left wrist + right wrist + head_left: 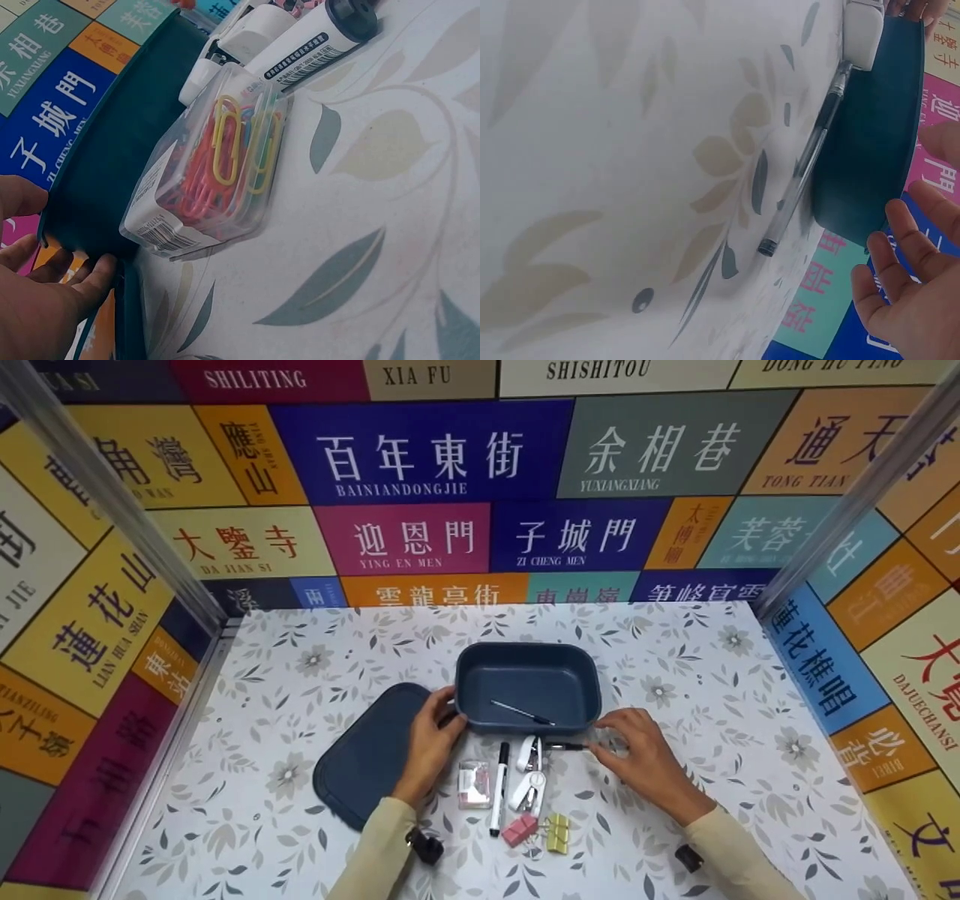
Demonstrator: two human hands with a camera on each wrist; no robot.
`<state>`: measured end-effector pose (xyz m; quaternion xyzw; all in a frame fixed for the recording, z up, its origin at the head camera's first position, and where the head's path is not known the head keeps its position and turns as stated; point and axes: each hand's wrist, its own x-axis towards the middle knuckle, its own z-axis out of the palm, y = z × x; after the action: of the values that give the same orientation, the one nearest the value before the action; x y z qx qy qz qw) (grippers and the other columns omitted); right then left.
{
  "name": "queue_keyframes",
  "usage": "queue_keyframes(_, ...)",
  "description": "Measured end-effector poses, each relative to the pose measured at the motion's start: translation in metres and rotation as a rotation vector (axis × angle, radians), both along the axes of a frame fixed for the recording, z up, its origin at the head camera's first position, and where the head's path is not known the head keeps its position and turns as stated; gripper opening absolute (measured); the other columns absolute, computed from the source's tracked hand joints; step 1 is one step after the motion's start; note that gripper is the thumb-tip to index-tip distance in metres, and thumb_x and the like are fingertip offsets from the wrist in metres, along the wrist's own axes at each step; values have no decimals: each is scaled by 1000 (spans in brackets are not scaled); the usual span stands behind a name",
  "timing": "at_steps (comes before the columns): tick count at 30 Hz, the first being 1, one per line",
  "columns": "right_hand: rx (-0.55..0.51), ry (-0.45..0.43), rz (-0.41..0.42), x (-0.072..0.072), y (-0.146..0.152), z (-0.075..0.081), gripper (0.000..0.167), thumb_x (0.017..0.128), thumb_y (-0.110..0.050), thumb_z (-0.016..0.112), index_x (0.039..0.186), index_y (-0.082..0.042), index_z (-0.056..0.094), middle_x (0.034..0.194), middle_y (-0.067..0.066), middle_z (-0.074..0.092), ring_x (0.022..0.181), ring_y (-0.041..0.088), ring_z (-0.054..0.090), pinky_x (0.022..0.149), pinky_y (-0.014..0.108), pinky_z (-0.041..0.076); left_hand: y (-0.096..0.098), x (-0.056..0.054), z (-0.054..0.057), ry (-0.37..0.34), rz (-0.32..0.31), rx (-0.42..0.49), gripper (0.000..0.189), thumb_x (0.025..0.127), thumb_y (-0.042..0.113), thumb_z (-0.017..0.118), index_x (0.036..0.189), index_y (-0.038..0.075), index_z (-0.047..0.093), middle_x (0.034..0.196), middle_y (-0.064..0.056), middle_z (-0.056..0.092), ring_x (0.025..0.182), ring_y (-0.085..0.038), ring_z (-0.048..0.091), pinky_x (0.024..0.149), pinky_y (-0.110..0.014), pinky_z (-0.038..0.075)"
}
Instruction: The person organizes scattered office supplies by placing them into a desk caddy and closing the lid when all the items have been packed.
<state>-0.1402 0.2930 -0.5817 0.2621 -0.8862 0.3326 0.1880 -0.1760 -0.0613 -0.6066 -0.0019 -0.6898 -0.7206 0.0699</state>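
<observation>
A dark blue rectangular box (529, 654) lies open on the table with a thin dark pen refill (523, 712) inside. My left hand (435, 742) holds its left front corner, thumb at the front and fingers around the side (64, 289). At the right front corner my right hand (637, 754) has spread, relaxed fingers (900, 225) close to the rim. A clear pen barrel with a dark grip (795, 195) rests along the box's front wall, near the right thumb. Beside the left hand stands a clear case of coloured paper clips (217, 165).
The box's dark lid (367, 757) lies left, partly under the left forearm. In front of the box are a black-and-white marker (499, 787), white plastic clip-like tools (529, 789), a pink binder clip (520, 830) and a yellow binder clip (557, 834). Printed panels (420, 540) enclose the table.
</observation>
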Motion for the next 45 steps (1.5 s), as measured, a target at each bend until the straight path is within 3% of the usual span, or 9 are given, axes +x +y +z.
queue_keyframes(7,21,-24,-8,1,2,-4,36,81,-3,97,112,-10,78,111,7,73,107,25,62,93,31,46,-4,2,-1,22,-24,17,52,95,-13,70,146,-11,59,146,-34,62,134,-50,64,116,-60,49)
queue_keyframes(16,33,-24,-12,-1,5,-13,33,80,-2,96,107,-5,78,108,6,72,103,26,62,88,40,50,-7,2,-3,2,-46,-30,53,97,-9,70,148,-8,59,147,-31,63,135,-47,64,112,-47,52)
queue_keyframes(25,69,-29,-14,-7,3,-22,30,79,-2,94,105,-3,78,106,8,72,102,28,62,86,46,51,-5,1,-2,-3,-26,-18,52,97,-11,69,147,-11,58,148,-34,61,136,-52,61,116,-59,48)
queue_keyframes(30,87,-41,-11,-9,2,-24,30,79,-2,94,104,-2,78,106,9,72,102,29,61,86,47,50,-5,1,-2,-7,-28,-10,52,97,-12,69,147,-11,58,148,-34,61,137,-51,61,116,-59,49)
queue_keyframes(36,99,-88,-13,-10,1,-25,27,80,-3,92,103,-2,78,103,11,72,100,27,59,85,48,49,-7,0,-3,-10,-43,-2,52,97,-9,71,148,-9,59,149,-31,62,138,-47,62,118,-56,48)
queue_keyframes(45,107,-174,-37,-10,1,-29,24,81,-4,91,103,-3,79,103,11,72,102,29,59,89,50,49,-3,0,-3,-20,-9,4,52,96,-16,68,147,-12,57,149,-37,58,139,-54,58,118,-64,45)
